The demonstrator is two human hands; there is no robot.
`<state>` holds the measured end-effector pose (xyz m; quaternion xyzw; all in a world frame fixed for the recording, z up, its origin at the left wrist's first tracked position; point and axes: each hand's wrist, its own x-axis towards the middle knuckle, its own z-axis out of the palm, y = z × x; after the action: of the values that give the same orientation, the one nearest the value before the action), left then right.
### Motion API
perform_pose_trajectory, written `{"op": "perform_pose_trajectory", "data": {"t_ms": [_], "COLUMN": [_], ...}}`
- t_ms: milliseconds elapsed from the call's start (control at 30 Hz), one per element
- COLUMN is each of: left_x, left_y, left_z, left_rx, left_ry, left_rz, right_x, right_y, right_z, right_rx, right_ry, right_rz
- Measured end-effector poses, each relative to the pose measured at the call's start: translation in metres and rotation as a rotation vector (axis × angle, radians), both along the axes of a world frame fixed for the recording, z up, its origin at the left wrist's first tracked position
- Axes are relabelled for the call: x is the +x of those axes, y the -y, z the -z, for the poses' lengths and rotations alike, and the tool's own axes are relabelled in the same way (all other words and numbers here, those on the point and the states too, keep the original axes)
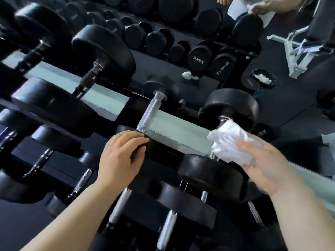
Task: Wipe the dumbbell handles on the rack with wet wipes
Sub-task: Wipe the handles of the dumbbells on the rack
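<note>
The right hand (261, 160) clamps a soft, limp wet wipe (230, 142) around the right dumbbell handle (220, 124). The left hand (121, 156) grips the neighbouring dumbbell's near head. Heavy, rigid dumbbells likely stay put; wrap mid-handle.

Wipe (230, 140) on right handle (222, 122); bare handle (148, 113) left.

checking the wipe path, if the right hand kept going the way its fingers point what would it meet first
Probably the chrome dumbbell handle: the right hand presses the white wet wipe up-left onto it, with the black rear weight head just beyond. Depth is uncertain.
</note>
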<state>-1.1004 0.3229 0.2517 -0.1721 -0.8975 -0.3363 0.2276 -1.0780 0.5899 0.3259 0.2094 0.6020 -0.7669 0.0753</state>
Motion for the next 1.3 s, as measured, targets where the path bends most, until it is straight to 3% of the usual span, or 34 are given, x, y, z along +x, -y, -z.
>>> {"op": "perform_pose_trajectory", "data": {"t_ms": [100, 300, 567, 733, 833, 933, 1133, 1300], "left_x": [-0.018, -0.039, -0.072, -0.077, -0.078, -0.077, -0.081, -0.077], "left_y": [0.052, 0.099, 0.073, 0.073, 0.072, 0.071, 0.068, 0.066], "left_z": [0.008, 0.001, -0.016, -0.014, -0.008, 0.0, 0.009, 0.011], "left_rx": [0.044, -0.02, -0.157, -0.121, -0.088, -0.035, 0.044, 0.1], "left_ry": [0.118, 0.195, 0.511, 0.533, 0.487, 0.46, 0.462, 0.578], "left_rz": [0.009, 0.253, 0.509, 0.54, 0.544, 0.518, 0.499, 0.457], "right_x": [-0.015, -0.049, -0.063, -0.084, -0.112, -0.14, -0.141, -0.149], "right_y": [0.057, 0.169, 0.176, 0.178, 0.174, 0.167, 0.151, 0.15], "right_z": [0.006, 0.034, 0.029, 0.033, 0.035, 0.043, 0.057, 0.057], "right_rx": [0.183, 0.499, 0.686, 0.892, 1.168, 1.405, 1.291, 1.17], "right_ry": [-0.026, 0.128, 0.189, 0.09, -0.108, -0.253, -0.248, -0.175], "right_rz": [0.049, 0.167, 0.361, 0.251, 0.18, -0.062, -0.495, -0.481]}}
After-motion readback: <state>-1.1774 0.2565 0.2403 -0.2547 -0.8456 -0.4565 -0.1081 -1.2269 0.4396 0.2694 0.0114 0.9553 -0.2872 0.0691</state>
